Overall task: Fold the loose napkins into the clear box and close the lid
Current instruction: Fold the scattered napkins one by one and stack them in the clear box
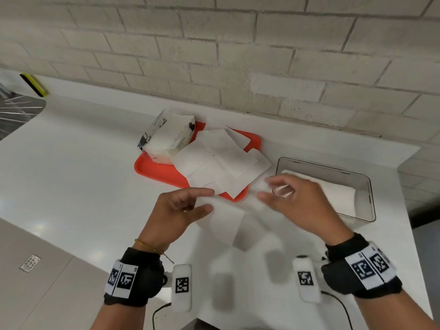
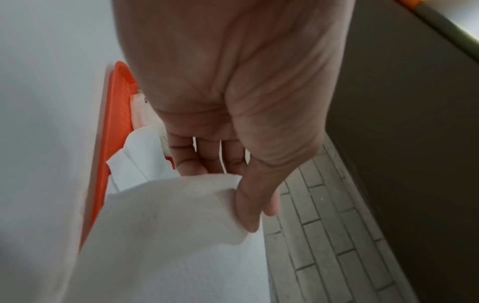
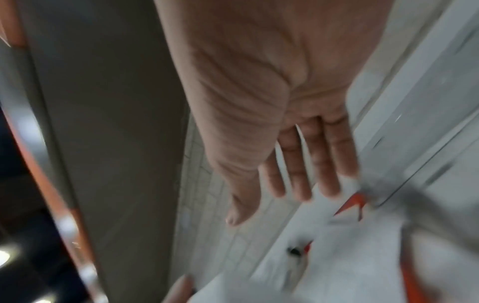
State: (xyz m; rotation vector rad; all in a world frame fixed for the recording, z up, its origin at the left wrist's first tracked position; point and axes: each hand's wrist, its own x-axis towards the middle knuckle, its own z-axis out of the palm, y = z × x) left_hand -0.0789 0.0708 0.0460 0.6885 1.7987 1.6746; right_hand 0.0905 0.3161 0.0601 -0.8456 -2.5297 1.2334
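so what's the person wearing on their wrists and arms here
Both forearms are bare. Each wrist carries a black band with white panels printed with black square code markers, the right one likewise. A white oblong camera pod with its own marker sits inside each wrist, trailing a thin black cable. The left wrist also has a thin gold bracelet.

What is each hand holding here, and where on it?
Left hand pinches a napkin at its left edge; right hand is open, holding nothing.

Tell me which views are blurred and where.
Head view: right hand and napkin smeared by motion, tray sharp. Left wrist view: mostly sharp, left hand pinching the napkin. Right wrist view: blurred throughout.
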